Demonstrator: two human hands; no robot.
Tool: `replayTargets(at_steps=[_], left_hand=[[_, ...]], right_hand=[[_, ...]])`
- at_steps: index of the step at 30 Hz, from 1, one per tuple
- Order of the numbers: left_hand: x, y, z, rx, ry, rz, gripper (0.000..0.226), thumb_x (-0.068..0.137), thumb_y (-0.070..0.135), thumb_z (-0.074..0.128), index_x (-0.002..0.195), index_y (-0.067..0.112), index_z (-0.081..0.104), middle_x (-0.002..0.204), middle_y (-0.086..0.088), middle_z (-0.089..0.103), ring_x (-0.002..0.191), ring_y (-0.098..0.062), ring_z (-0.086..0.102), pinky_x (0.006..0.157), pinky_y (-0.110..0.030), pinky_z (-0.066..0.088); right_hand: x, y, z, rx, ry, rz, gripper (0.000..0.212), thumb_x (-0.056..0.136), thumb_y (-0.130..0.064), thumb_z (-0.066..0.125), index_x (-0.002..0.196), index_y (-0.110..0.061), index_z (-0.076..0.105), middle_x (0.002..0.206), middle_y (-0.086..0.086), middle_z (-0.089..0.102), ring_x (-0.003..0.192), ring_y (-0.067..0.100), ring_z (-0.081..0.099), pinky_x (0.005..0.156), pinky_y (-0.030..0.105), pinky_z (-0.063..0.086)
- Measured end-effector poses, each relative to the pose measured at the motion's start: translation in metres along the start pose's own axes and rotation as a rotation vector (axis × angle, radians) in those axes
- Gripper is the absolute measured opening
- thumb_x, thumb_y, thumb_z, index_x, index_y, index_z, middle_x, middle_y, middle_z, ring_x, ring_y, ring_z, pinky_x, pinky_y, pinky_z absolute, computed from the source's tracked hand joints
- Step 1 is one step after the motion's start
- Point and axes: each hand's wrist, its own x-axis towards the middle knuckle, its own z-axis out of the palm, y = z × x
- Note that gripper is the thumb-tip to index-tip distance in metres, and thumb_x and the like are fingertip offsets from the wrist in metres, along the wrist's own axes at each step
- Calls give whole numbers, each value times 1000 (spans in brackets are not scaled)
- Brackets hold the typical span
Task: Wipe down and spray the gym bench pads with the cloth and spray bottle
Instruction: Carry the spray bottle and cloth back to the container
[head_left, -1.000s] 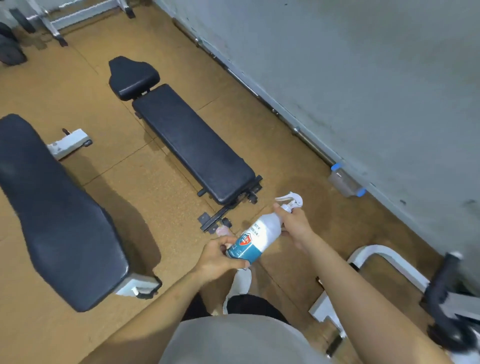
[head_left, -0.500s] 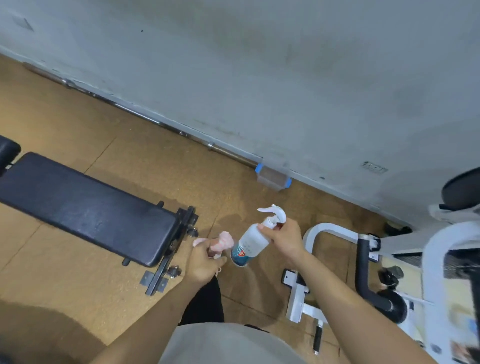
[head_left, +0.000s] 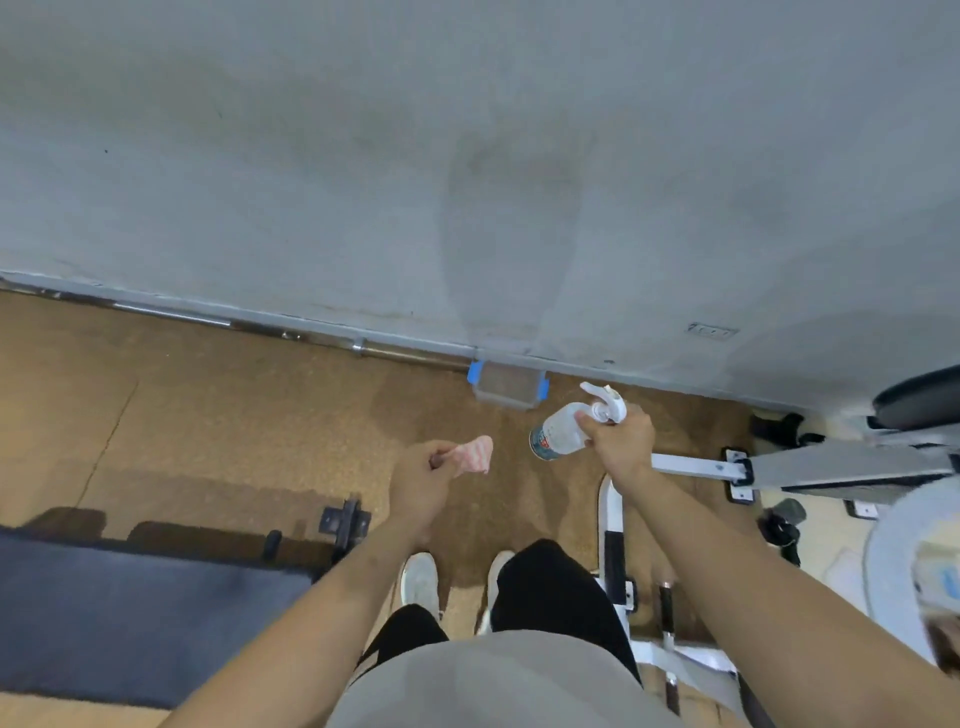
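The left hand (head_left: 423, 480) is closed in a fist around a small pink and white cloth (head_left: 474, 453). One end of the cloth sticks out past the fingers, up and to the right. The right hand (head_left: 621, 441) is wrapped tight around the neck of a white bottle (head_left: 558, 434). The bottle is tipped on its side, with its bottom pointing left toward the cloth and its white trigger (head_left: 602, 397) near the wall (head_left: 467, 156). The bottle has a blue and red label. The two hands are close but do not touch.

Both hands are held in the air over the brown floor (head_left: 234, 405). Below them are the person's two white shoes (head_left: 420, 582) and black pants.

A dark bench pad (head_left: 130, 613) fills the bottom left corner. Its black metal end (head_left: 345, 522) sits just left of the left arm. A white metal frame (head_left: 613, 525) lies on the floor under the right arm. More white gym gear (head_left: 852, 467) is at the right edge.

A long metal bar (head_left: 405, 353) lies on the floor along the bottom of the gray wall. A clear box (head_left: 506, 387) with blue ends sits by the wall, just beyond the bottle.
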Motion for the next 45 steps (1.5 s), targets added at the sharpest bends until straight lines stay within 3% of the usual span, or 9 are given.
replayTargets(at_steps=[4, 11, 15, 18, 20, 22, 29, 39, 45], left_hand=[[77, 34, 24, -2, -26, -60, 23, 97, 30, 62, 110, 13, 70, 102, 1, 71, 93, -17, 67, 75, -28, 50], [217, 51, 93, -6, -69, -265, 23, 105, 17, 45, 122, 8, 58, 105, -7, 68, 81, -20, 64, 61, -26, 51], [283, 42, 130, -87, -167, -330, 37, 98, -1, 44, 100, 22, 72, 104, -12, 72, 79, -24, 70, 55, -31, 58], [332, 12, 157, -169, -249, -410, 43, 91, -15, 47, 87, 16, 76, 111, -14, 70, 99, -33, 70, 78, -44, 61], [369, -11, 177, -220, -242, -503, 37, 88, -15, 46, 81, 9, 73, 96, -15, 74, 95, -32, 71, 90, -49, 58], [402, -31, 194, -202, -230, -565, 26, 88, -5, 47, 74, 4, 67, 66, -5, 73, 69, -21, 71, 75, -36, 61], [492, -109, 232, 47, -288, -428, 10, 84, 16, 78, 91, 13, 71, 70, -6, 70, 61, -18, 63, 48, -22, 54], [607, -206, 307, 168, -187, -380, 11, 94, 21, 66, 87, 22, 74, 91, 0, 75, 79, -18, 70, 82, -38, 63], [647, -218, 342, 314, -194, -269, 17, 93, 15, 58, 88, 22, 72, 83, 6, 71, 64, -5, 62, 54, -20, 46]], right_hand=[[73, -1, 2, -34, -9, 31, 28, 82, -24, 84, 99, -17, 64, 102, 13, 69, 87, 30, 72, 75, 48, 63], [208, 39, 34, -177, -111, 51, 33, 86, -23, 78, 112, -6, 67, 106, 10, 65, 91, 23, 58, 75, 29, 41], [275, 66, 68, -185, -124, 98, 35, 89, -21, 77, 117, -4, 66, 109, 12, 66, 92, 23, 57, 76, 29, 41], [322, 93, 106, -140, -133, 172, 28, 87, -21, 76, 112, -8, 70, 104, 11, 69, 94, 27, 65, 69, 30, 48], [355, 114, 136, -123, -119, 203, 24, 86, -22, 76, 105, -6, 72, 98, 12, 72, 92, 28, 69, 72, 37, 58], [383, 137, 169, -112, -98, 198, 24, 85, -22, 77, 101, -4, 73, 98, 14, 74, 93, 29, 71, 81, 45, 60], [461, 204, 278, -138, -119, 167, 31, 89, -28, 75, 111, -7, 73, 105, 10, 74, 90, 20, 68, 75, 33, 54], [529, 293, 359, -379, -239, 73, 33, 95, -33, 69, 115, -8, 71, 100, 7, 67, 94, 23, 64, 73, 30, 43], [546, 320, 373, -500, -320, -68, 23, 99, -31, 64, 108, -10, 68, 97, 8, 66, 87, 23, 57, 71, 29, 38]])
